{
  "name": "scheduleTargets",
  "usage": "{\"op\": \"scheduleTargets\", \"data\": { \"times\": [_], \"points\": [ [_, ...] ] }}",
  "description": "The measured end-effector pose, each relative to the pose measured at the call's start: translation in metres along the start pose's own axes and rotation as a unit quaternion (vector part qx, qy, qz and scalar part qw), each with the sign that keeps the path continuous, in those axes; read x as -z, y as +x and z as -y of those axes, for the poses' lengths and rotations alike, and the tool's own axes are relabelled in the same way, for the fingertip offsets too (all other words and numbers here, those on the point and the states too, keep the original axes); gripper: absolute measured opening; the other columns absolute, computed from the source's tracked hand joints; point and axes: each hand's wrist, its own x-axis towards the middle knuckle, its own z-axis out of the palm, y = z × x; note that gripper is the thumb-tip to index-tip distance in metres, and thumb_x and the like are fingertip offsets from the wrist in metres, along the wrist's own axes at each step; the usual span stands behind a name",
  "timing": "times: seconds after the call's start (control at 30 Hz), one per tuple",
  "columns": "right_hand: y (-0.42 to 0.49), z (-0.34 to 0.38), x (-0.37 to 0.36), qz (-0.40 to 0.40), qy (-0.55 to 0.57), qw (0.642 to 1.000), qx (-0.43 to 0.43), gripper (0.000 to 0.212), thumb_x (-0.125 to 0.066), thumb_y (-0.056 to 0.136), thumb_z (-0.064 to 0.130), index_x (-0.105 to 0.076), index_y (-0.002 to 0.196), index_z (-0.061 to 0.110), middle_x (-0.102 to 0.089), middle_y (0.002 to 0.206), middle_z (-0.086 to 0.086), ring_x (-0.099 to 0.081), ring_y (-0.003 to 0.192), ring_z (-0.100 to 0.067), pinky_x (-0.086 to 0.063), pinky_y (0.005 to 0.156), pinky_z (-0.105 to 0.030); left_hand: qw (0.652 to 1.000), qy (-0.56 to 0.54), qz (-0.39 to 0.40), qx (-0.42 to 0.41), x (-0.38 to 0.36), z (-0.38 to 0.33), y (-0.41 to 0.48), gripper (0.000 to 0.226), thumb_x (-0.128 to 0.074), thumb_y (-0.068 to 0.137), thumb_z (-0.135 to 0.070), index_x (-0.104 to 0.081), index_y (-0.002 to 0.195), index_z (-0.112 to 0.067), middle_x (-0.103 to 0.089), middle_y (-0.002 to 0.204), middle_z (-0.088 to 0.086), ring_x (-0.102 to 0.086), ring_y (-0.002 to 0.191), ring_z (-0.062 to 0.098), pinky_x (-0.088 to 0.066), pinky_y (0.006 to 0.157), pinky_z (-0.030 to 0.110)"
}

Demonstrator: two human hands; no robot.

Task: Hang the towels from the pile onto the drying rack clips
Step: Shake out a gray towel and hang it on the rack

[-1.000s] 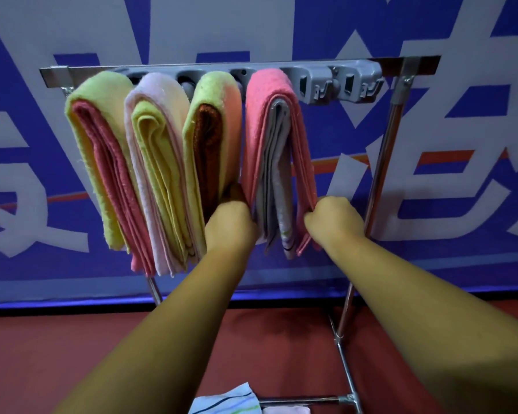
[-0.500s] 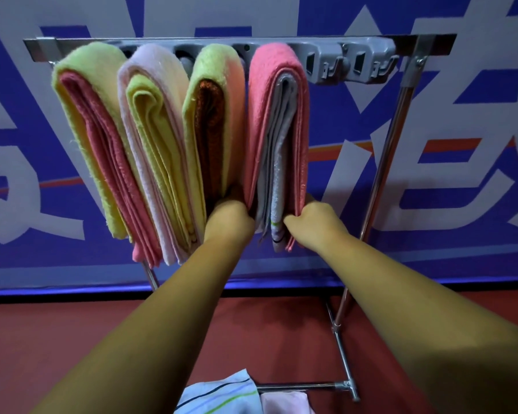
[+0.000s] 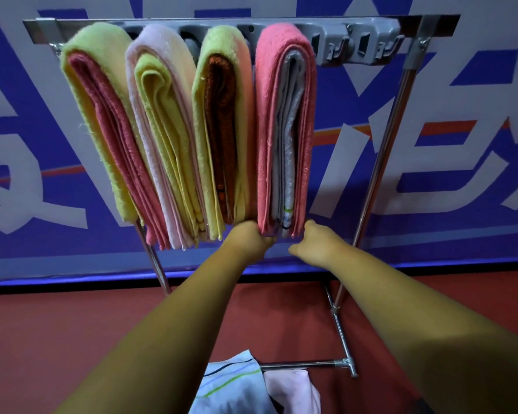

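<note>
Probably sports hall or staged indoor space: red floor [image 3: 72, 339], wall-wide blue banner [image 3: 461, 162] with white lettering, freestanding drying rack [image 3: 382, 162].

4 folded towel bundles [image 3: 284, 127] hang side by side from the grey clip rail [image 3: 356, 43].

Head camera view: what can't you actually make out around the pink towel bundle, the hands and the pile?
Clips holding the pink towel bundle: hidden behind its folded top, head view.
Fingertips of the left hand and right hand: head view, tucked against the bundle's lower edge, so the grip is unclear.
Towel pile: head view, cut off by the bottom edge, partly behind the forearms.
</note>
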Motion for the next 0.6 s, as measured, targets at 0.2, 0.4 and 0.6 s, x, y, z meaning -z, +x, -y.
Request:
{"op": "scheduleTargets", "data": {
  "times": [0.2, 0.4, 0.6],
  "points": [
    [-0.027, -0.013, -0.016, 0.047, 0.005, 0.999, -0.015, 0.031, -0.066, 0.094, 0.030, -0.074, 0.114, 0.007, -0.079, 0.103, -0.015, -0.073, 0.099, -0.031, -0.058, 0.086, -0.036, 0.991, 0.030, 0.098, 0.087, -0.009, 0.015, -0.033, 0.050, -0.063, 0.103, -0.048, -0.075, 0.094, 0.000, -0.081, 0.088, 0.012, -0.080, 0.078, 0.031, -0.066, 0.067, 0.043],
    [-0.058, -0.027, -0.060, 0.113, 0.049, 0.991, -0.044, 0.029, -0.060, 0.094, 0.025, -0.080, 0.091, 0.004, -0.081, 0.081, -0.012, -0.075, 0.063, -0.023, -0.052, 0.053, -0.025, 0.976, 0.019, 0.187, 0.111, -0.042, 0.049, -0.070, 0.041, -0.056, 0.108, -0.037, -0.073, 0.110, 0.001, -0.080, 0.097, 0.005, -0.077, 0.076, 0.028, -0.058, 0.064, 0.033],
    [-0.062, -0.050, -0.141, 0.174, 0.128, 0.974, -0.075, 0.025, -0.056, 0.102, 0.022, -0.071, 0.109, 0.003, -0.080, 0.096, -0.005, -0.076, 0.076, -0.024, -0.053, 0.057, -0.031, 0.960, 0.005, 0.237, 0.152, -0.089, 0.099, -0.094, 0.032, -0.053, 0.110, -0.025, -0.069, 0.117, 0.001, -0.077, 0.090, 0.002, -0.070, 0.065, 0.019, -0.054, 0.061, 0.029]
  ]
}}
